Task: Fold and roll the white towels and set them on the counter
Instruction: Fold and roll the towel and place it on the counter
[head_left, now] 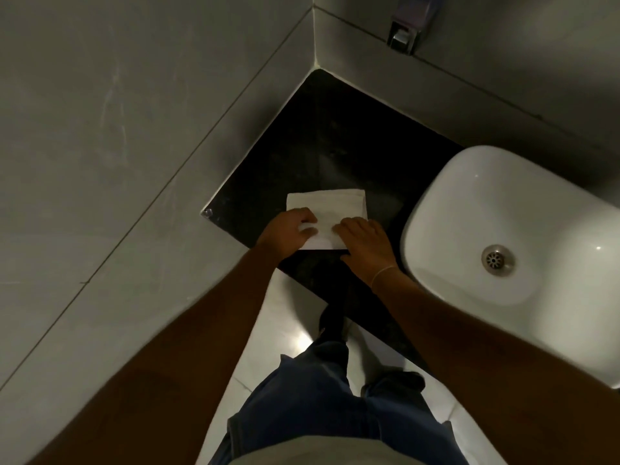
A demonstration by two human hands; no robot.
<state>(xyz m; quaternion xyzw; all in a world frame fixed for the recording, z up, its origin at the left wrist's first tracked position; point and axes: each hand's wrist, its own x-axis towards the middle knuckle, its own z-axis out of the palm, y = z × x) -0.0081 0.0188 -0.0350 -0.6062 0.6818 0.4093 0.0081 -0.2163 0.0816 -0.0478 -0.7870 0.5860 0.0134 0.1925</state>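
Observation:
A folded white towel (330,206) lies flat on the black counter (339,142), close to its front edge. My left hand (288,234) curls its fingers around the towel's near left edge. My right hand (364,245) presses on the near right part, fingers bent over the cloth. The near end of the towel looks lifted into a first turn under both hands. A thin band circles my right wrist.
A white basin (523,203) with a metal drain (497,260) stands right of the towel. Grey tiled walls close the counter on the left and back. A metal soap dispenser (402,31) hangs on the back wall. Pale floor and my legs show below.

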